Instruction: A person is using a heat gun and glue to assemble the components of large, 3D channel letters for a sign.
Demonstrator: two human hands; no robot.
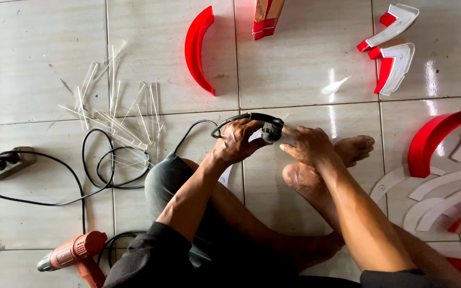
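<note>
Black-corded tool (271, 129) sits clenched in our left hand (237, 141) over the tiled floor (300, 64); our right hand (308, 145) pinches its tip, steadying it.

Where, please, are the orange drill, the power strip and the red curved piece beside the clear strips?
orange drill (76, 255), head view, on its body.
power strip (4, 164), head view, on its top face.
red curved piece (196, 48), head view, mid-arc.

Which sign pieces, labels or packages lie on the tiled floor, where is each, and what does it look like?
Curved red sign piece: top centre, arc-shaped.
Red-and-white sign pieces: top right, two angular shapes.
Large red arc with white strips: right edge.
Red-and-tan piece: top edge, cut off.
No packages or screens.
</note>
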